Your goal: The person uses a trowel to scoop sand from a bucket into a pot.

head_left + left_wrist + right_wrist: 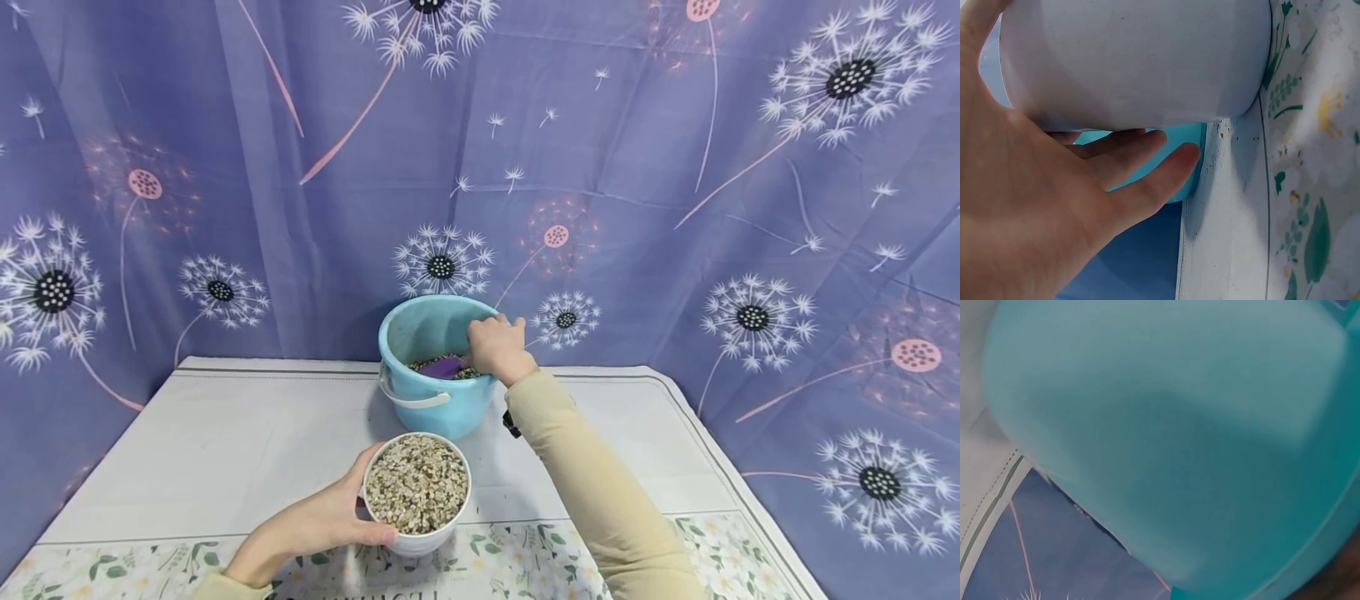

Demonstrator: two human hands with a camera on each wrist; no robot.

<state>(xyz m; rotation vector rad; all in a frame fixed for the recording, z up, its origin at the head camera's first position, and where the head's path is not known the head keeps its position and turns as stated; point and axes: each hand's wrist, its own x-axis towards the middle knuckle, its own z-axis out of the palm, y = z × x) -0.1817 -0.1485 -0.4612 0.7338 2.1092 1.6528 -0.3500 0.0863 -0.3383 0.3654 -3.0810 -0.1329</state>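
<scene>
My left hand (318, 518) holds a white cup (418, 546) from its left side, thumb near the front rim and fingers round the back. Pale mixed grain (417, 483) fills the cup almost to its rim. In the left wrist view, the fingers (1147, 187) lie along the cup's smooth wall (1135, 62). Behind the cup stands a light blue bucket (442, 417), where my right hand (498, 343) reaches over the right rim and grips a purple scoop (442, 367). The scoop's handle is mostly hidden by that hand. The bucket's outer wall (1147, 437) fills most of the right wrist view.
Darker grain (468, 373) lies in the bottom of the bucket. The bucket's white handle (420, 401) hangs down in front. A white table (262, 433) with a flowered front strip (525, 550) bears them, against a purple-blue dandelion curtain (330, 275).
</scene>
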